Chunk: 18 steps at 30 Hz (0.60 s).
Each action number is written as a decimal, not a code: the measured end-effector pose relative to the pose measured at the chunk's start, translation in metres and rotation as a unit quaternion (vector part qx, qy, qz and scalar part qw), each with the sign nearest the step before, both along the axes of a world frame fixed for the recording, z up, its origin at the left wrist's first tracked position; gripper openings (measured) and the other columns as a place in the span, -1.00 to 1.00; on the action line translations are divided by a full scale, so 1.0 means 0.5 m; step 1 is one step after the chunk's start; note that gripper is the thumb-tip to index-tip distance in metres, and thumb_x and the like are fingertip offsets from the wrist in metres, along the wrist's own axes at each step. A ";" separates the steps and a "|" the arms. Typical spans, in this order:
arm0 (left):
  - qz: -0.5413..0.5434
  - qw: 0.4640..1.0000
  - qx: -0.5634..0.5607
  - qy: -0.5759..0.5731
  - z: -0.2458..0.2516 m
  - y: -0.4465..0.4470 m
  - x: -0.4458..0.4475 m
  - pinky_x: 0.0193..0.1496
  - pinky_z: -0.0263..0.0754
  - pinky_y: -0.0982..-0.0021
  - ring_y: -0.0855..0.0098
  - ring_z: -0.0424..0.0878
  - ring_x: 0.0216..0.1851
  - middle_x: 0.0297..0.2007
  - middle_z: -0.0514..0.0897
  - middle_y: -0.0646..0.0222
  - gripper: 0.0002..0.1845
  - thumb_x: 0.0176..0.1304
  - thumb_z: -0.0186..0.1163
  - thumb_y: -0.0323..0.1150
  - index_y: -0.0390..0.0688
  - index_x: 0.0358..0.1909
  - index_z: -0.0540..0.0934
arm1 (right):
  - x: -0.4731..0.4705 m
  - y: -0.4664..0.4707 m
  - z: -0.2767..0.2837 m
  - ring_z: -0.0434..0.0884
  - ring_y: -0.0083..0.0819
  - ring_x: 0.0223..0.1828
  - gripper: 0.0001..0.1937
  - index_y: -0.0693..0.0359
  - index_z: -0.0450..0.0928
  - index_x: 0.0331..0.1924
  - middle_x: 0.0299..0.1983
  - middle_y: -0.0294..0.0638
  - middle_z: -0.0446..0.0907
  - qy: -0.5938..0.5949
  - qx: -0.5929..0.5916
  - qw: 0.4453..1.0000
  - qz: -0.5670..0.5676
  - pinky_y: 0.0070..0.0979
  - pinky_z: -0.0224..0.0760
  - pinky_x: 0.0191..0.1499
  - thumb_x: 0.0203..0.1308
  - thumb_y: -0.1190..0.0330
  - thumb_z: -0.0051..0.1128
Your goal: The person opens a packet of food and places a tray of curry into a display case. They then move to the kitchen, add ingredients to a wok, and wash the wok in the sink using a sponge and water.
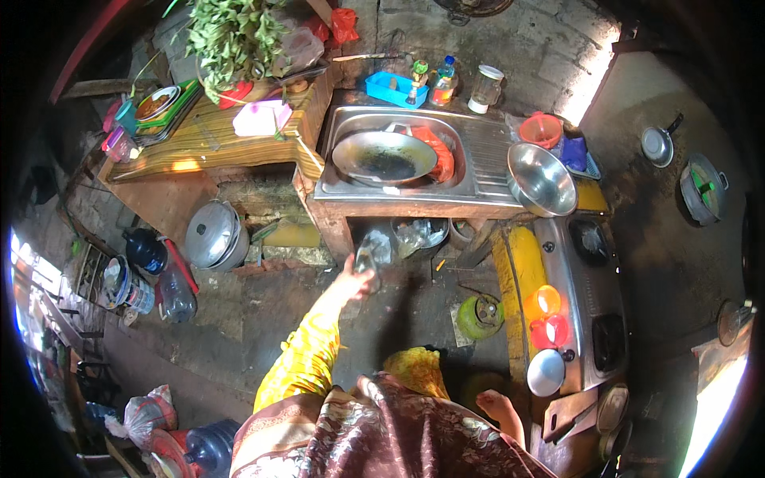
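Note:
My left hand (355,282), at the end of a yellow sleeve, reaches out low in front of the sink counter. Its fingers are around a clear container (367,263), glass or plastic, blurred. Just beyond it, under the counter, lies clear plastic (379,242) beside a basin (435,233) holding more plastic. At the lower right, bare skin (503,412) shows from under the brown patterned cloth (382,430). It may be my right hand, though I cannot tell it from a foot.
A wok (385,156) sits in the steel sink (394,196). A steel bowl (542,179) overhangs the counter's right end. The gas stove (588,310) stands right, above a green gas cylinder (480,317). Lidded pots (214,235) and plastic bottles (178,299) are at left.

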<state>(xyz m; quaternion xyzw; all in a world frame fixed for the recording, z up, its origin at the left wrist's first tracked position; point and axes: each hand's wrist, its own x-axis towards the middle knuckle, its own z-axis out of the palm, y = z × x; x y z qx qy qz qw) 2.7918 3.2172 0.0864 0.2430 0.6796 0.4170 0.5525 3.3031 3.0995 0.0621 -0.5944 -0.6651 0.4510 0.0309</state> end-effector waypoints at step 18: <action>0.061 0.613 0.190 0.764 0.598 0.745 -0.412 0.35 -0.14 0.03 -0.06 -0.15 0.36 0.34 -0.09 -0.01 0.09 -0.14 0.34 0.00 0.10 0.37 -0.13 | -0.085 0.621 0.111 0.59 -0.16 -0.18 -0.73 0.16 0.52 -0.22 -0.30 -0.09 0.61 -0.062 0.061 0.996 -0.020 -0.31 0.44 -0.14 0.10 0.18 0.07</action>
